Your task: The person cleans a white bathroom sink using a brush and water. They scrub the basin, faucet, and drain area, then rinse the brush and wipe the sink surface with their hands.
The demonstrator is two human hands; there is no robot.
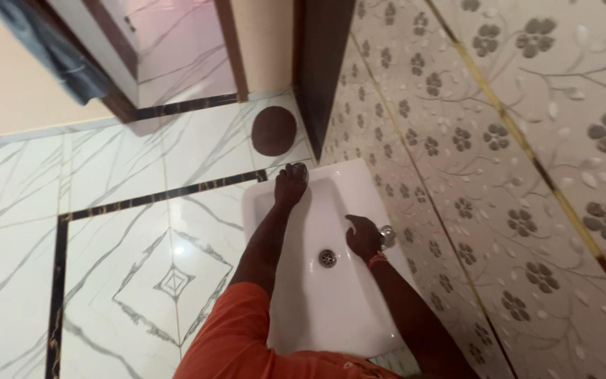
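orange sleeve (247, 330) lowest in view; left hand (290, 185) presses a crumpled scrubber (297, 170) against the white sink (338, 309) rim, fingers curled over it; right hand (363, 236) grips the chrome tap (387, 236), seemingly bracing.

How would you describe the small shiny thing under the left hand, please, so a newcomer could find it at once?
Start at the white washbasin against the flower-patterned wall tiles. Follow its rim to the far corner, where the left hand rests on a small clear, glinting object. Unlike the metal tap by the right hand, it sits away from the wall.
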